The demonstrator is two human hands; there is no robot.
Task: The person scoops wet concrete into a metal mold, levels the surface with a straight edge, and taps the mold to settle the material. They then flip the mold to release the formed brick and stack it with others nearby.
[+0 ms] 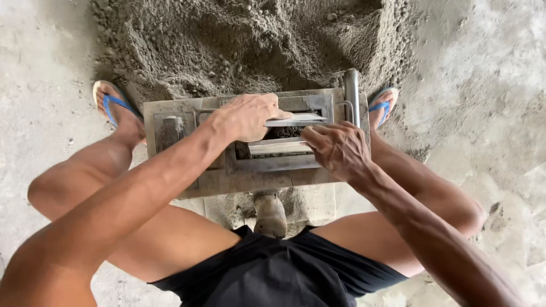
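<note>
A grey metal block mould (170, 128) sits on the ground between my feet. Its rectangular opening holds dark damp sand mix (287, 132). My left hand (245, 116) is closed on a flat metal plate (298, 119) lying across the far side of the opening. My right hand (336, 149) rests on the mould's right side, fingertips touching a second flat metal plate (278, 146) along the near side of the opening. An upright metal bar (352, 94) stands at the mould's right end.
A big heap of grey sand mix (250, 40) lies just beyond the mould. My feet in blue flip-flops (114, 105) (380, 105) flank it. A sand-caked handle (270, 213) sticks out toward me under the mould. Bare concrete floor (489, 85) surrounds everything.
</note>
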